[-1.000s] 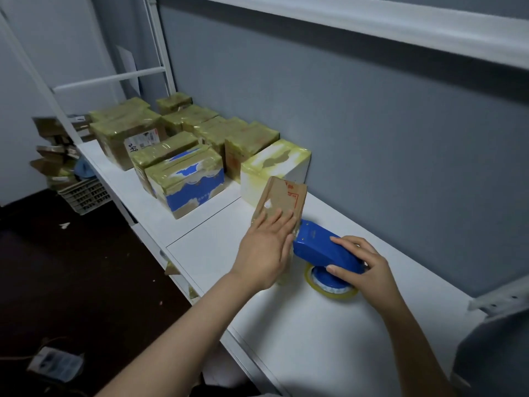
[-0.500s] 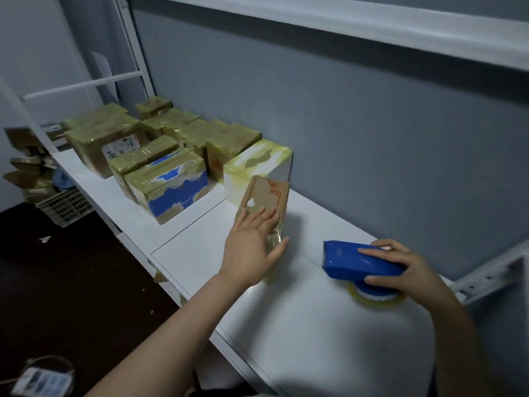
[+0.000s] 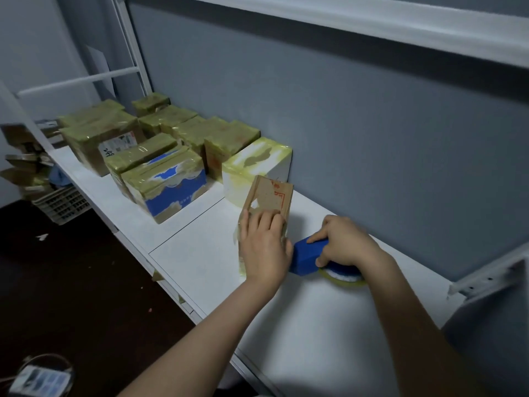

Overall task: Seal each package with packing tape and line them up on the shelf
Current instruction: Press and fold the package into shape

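A narrow brown cardboard package (image 3: 270,197) stands upright on the white shelf (image 3: 200,253), beside a white taped box (image 3: 257,164). My left hand (image 3: 264,247) lies flat on the package's near face with straight fingers. My right hand (image 3: 347,243) grips the blue tape dispenser (image 3: 305,257), whose front end is right beside the package's lower right side. Its yellowish tape roll (image 3: 342,279) rests on the shelf under my palm. Several packages wrapped in yellow-green tape (image 3: 160,156) stand lined up further left along the shelf.
A grey wall (image 3: 343,138) runs directly behind the shelf, and a white upper shelf (image 3: 400,27) hangs overhead. A white bracket (image 3: 486,276) juts out at the right. A basket (image 3: 61,204) and loose cardboard sit on the dark floor at left.
My right hand has brought the blue dispenser back left against the package, after pulling it away to the right half a second ago. My left hand stays pressed on the package.
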